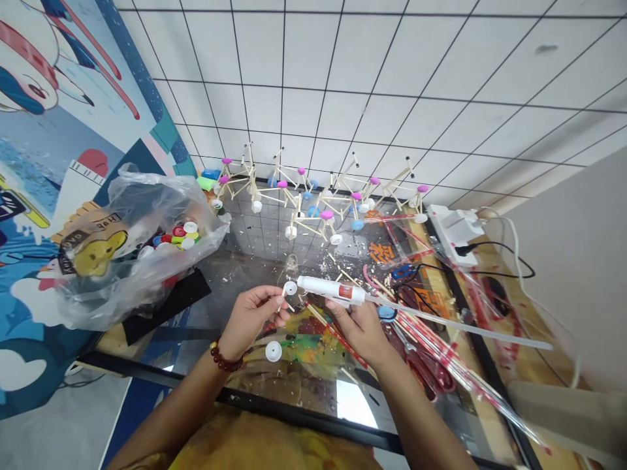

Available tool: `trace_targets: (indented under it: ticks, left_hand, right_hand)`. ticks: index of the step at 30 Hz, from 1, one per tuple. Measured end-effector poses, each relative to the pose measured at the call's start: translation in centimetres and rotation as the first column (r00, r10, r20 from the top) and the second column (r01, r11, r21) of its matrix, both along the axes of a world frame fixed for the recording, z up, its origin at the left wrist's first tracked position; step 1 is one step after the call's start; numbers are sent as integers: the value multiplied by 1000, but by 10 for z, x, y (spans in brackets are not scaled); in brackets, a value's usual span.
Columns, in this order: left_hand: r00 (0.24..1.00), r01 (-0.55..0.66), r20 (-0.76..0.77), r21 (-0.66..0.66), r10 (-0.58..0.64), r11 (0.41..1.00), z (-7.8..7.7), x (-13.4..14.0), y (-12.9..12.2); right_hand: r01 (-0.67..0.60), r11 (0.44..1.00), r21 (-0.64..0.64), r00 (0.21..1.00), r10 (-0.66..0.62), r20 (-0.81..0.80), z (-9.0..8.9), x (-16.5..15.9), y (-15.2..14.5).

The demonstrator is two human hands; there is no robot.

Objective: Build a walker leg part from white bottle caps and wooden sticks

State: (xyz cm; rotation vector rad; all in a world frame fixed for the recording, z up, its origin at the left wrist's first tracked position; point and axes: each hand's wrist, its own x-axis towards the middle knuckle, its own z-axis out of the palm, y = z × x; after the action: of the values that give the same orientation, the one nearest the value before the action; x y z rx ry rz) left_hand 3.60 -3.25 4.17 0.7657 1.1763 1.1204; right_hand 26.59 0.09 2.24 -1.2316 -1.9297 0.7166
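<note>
My left hand [258, 310], with a beaded bracelet at its wrist, pinches a thin pale stick that meets a white bottle cap [290, 288]. Whether the cap is joined to the stick I cannot make out. Wrapped round a white hot glue gun [328, 288], my right hand [360, 329] holds it level. The gun's nozzle points left, close to the cap. A long translucent glue stick [460, 320] sticks out of its back towards the right. On the glass table below my left hand lies another white cap [273, 351].
Small bicycle-like stick models [298, 202] with coloured caps line the wall. A plastic bag [147, 241] of bottle caps stands left. Right are a white power strip [453, 232], cables, red-handled pliers [426, 375] and packed wooden sticks [441, 352]. Scraps litter the glass table [235, 385].
</note>
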Motion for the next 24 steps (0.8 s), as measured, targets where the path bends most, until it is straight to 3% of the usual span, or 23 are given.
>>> trace_targets:
  ticks: [6, 24]
  left_hand:
    - [999, -30, 22, -11, 31, 999, 4, 3, 4]
    - [995, -43, 85, -43, 47, 998, 8, 6, 4]
  right_hand:
    - [15, 1000, 24, 999, -16, 29, -6, 3, -2]
    - [3, 997, 77, 996, -9, 86, -2, 6, -5]
